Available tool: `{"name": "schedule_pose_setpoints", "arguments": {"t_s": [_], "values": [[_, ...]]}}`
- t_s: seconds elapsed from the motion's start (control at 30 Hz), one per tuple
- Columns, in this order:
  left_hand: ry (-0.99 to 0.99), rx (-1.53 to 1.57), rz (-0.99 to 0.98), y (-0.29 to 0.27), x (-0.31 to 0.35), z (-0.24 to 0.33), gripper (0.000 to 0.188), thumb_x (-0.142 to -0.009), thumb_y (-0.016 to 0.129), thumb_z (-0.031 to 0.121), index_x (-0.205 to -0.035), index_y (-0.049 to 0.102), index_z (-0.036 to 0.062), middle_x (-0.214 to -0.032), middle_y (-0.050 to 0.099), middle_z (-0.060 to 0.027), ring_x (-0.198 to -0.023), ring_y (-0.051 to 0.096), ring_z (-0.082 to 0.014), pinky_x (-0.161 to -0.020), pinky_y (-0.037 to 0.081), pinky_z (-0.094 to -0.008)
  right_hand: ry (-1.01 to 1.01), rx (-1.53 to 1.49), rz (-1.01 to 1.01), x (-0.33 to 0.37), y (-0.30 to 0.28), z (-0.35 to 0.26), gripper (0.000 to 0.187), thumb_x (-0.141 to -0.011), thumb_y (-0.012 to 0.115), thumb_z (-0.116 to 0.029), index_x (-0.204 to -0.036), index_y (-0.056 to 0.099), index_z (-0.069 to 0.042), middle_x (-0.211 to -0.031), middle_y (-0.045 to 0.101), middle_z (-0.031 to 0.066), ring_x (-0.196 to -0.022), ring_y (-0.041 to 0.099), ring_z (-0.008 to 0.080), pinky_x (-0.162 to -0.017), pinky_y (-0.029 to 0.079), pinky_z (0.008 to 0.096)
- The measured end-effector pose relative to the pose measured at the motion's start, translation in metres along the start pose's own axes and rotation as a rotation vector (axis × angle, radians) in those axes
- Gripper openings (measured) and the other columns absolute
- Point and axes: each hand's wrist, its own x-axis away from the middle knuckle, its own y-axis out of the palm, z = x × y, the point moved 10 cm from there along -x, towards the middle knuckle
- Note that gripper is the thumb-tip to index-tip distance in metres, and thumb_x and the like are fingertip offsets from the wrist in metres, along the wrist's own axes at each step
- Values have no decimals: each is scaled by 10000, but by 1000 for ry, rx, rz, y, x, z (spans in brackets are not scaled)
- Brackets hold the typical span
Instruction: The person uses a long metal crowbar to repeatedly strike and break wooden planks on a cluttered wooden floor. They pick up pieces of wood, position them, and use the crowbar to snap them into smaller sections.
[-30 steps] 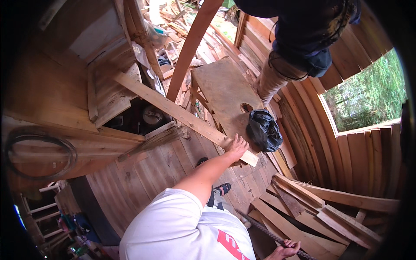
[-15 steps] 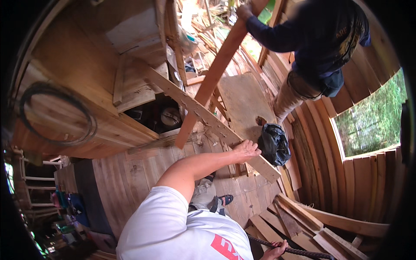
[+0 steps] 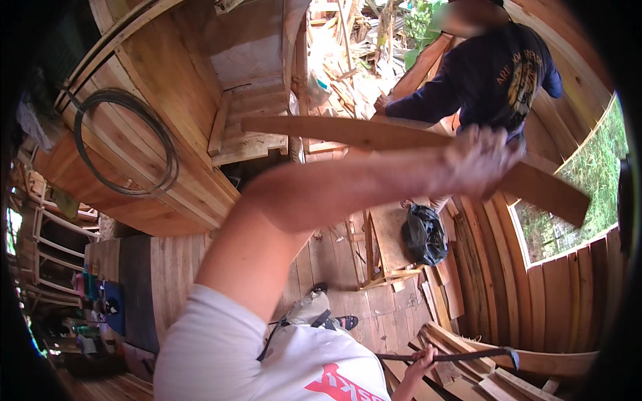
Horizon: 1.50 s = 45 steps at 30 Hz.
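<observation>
My left arm stretches across the middle, and my left hand (image 3: 485, 160), smeared by motion, grips a long wooden plank (image 3: 374, 132) near its right end. The plank is raised and runs from the wooden cabinet side toward the window opening. At the lower right my right hand (image 3: 422, 362) is closed round a dark crowbar (image 3: 468, 355) with a hooked tip. A wooden bench (image 3: 391, 237) stands below the plank. On its right side sits a black plastic bag (image 3: 425, 235).
A co-worker (image 3: 491, 80) in a dark long-sleeved top stands beyond the bench, near a reddish board (image 3: 421, 67). Loose boards (image 3: 461, 341) lie at the lower right. A coil of black cable (image 3: 127, 144) hangs on the wooden panelling at left. A window opening (image 3: 575, 187) is at right.
My left hand has lifted the plank off the bench and swung it up and to the right. The co-worker's reddish board has moved away from the bench. The crowbar remains in my right hand.
</observation>
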Motion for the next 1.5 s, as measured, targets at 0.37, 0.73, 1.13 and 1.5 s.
{"name": "schedule_pose_setpoints", "arguments": {"t_s": [0.37,0.73,1.13,1.5], "values": [[-360,64,357,-245,184,-119,699,-771,645,345,-1289,372,-37,-998,505,-166,-879,546,-261,-754,474,-422,45,104,-120,-12,39,9,342,-860,594,-187,-628,349,-128,-488,351,4,-415,376,117,-435,355,273],[-655,50,431,-346,348,-159,620,-725,662,302,-1198,413,-10,-960,502,-124,-858,529,-222,-752,456,-375,97,105,-264,-14,92,16,312,-841,646,-147,-651,400,-120,-512,406,10,-451,409,127,-461,345,282],[-599,403,594,-377,397,-143,535,-675,680,256,-1099,458,18,-917,499,-79,-834,511,-180,-749,435,-324,17,164,-430,54,128,15,352,-853,649,-167,-629,382,-120,-516,374,-6,-452,379,109,-468,340,276],[-859,1295,592,-119,465,-37,490,-531,705,84,-963,475,93,-895,456,-20,-837,458,-132,-777,404,-273,-8,358,-577,98,122,24,353,-879,634,-171,-601,434,-85,-543,451,-20,-513,403,76,-472,323,268]]}}
